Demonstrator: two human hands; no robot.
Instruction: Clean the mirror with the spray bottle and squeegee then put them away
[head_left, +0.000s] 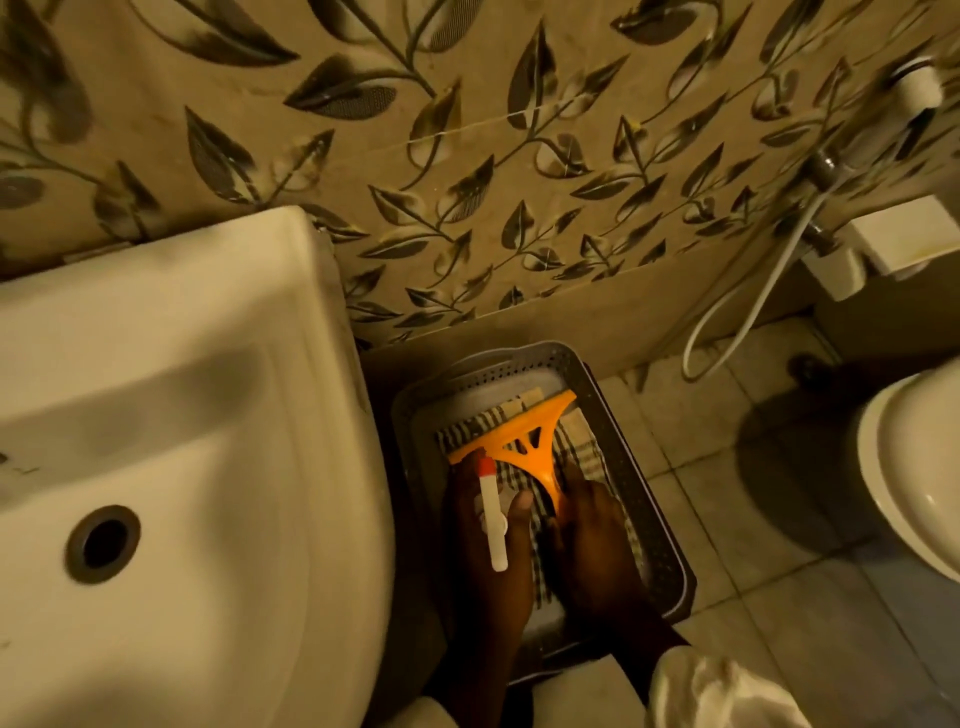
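Note:
A grey perforated basket (631, 467) stands on the floor between the sink and the toilet, lined with a checked cloth (576, 447). Both of my hands are inside it. My left hand (493, 551) is wrapped around a small white spray bottle (491, 519) with an orange-red tip, seen from above. My right hand (592, 530) grips the handle of an orange squeegee (519, 441), whose blade lies across the cloth toward the wall. No mirror is in view.
A large white sink (182, 415) fills the left side, its edge close beside the basket. A white toilet bowl (914, 478) stands at the right, with a hose sprayer (769, 291) on the leaf-patterned wall tiles. Pale floor tiles lie between basket and toilet.

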